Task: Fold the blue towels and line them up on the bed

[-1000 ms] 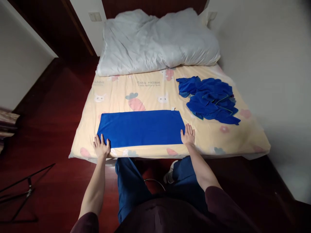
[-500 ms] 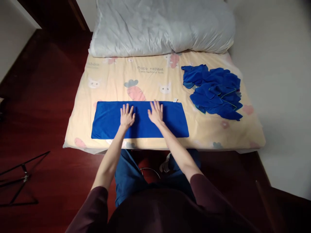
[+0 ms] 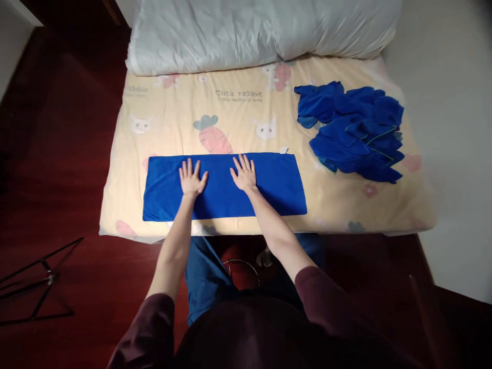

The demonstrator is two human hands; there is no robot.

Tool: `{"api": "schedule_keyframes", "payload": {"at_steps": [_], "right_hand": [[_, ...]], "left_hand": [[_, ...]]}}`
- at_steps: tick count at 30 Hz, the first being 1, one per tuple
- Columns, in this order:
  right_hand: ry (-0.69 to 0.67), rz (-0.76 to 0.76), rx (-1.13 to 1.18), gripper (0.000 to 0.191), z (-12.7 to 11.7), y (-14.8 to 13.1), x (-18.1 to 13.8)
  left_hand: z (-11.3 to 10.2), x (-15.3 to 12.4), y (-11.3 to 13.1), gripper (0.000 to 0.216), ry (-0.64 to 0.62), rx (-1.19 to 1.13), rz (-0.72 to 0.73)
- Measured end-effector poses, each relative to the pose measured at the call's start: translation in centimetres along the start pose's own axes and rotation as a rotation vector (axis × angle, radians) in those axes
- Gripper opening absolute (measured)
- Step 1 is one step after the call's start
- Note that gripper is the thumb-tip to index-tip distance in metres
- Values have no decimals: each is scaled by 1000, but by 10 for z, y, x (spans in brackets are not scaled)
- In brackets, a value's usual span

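A blue towel (image 3: 277, 187), folded into a long strip, lies flat along the near edge of the bed (image 3: 238, 113). My left hand (image 3: 191, 178) rests palm down on it left of the middle, fingers spread. My right hand (image 3: 243, 173) lies flat on the towel just right of the middle, fingers spread too. Neither hand holds anything. A small white tag (image 3: 284, 150) sticks out at the towel's far right corner.
A heap of crumpled blue towels (image 3: 353, 134) lies on the right side of the bed. A grey-white duvet (image 3: 261, 28) is bunched at the head. A white wall runs along the right. A black metal stand (image 3: 34, 287) lies on the dark red floor at left.
My hands went from the towel's near corners to its middle and now lie flat there. Over the last half second they barely shifted. The view tilted down a little.
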State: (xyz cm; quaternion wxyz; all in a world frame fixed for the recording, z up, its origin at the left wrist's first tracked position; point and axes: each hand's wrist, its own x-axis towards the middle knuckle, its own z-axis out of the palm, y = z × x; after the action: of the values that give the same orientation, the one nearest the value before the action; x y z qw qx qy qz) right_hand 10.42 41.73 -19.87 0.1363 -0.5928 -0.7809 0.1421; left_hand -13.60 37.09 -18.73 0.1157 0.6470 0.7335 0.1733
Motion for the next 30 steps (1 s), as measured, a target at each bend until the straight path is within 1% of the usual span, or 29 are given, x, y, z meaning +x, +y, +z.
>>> {"api": "schedule_keyframes", "payload": {"at_steps": [3,6,9,12,15,18,21,23,25,27,28,30], "right_hand": [[44,106,-40,60,-11,35,5],[77,214,-106,60,-22,78,11],[93,270,-183,59,-34,125,12],[91,295,-237,58,-45,172,9],[98,310,-259,57,-50,201,7],[117,299,-293,57,-51,206,10],[153,300,-362,59,-55,192,9],[185,275,-399,60,-61,177,-2],[181,217,-403,61,-66,163,-26],[144,181,-364,61,-69,156,-62],[131,192,-326,61,-68,157,-84],[151,284,-250,61,-66,163,-128]], "left_hand": [[-24,6,-47,71,42,67,-128],[-41,11,-82,71,51,112,-205],[-46,21,-102,70,60,120,-216],[-44,34,-120,71,79,107,-193],[-41,45,-135,72,105,80,-163],[-40,50,-140,73,132,43,-143],[-40,47,-129,71,166,36,-140],[-41,37,-119,70,200,54,-135],[-45,18,-110,70,212,65,-137],[-49,-11,-106,68,186,58,-157],[-52,-29,-107,67,164,54,-172],[-57,-64,-112,66,124,60,-204]]}}
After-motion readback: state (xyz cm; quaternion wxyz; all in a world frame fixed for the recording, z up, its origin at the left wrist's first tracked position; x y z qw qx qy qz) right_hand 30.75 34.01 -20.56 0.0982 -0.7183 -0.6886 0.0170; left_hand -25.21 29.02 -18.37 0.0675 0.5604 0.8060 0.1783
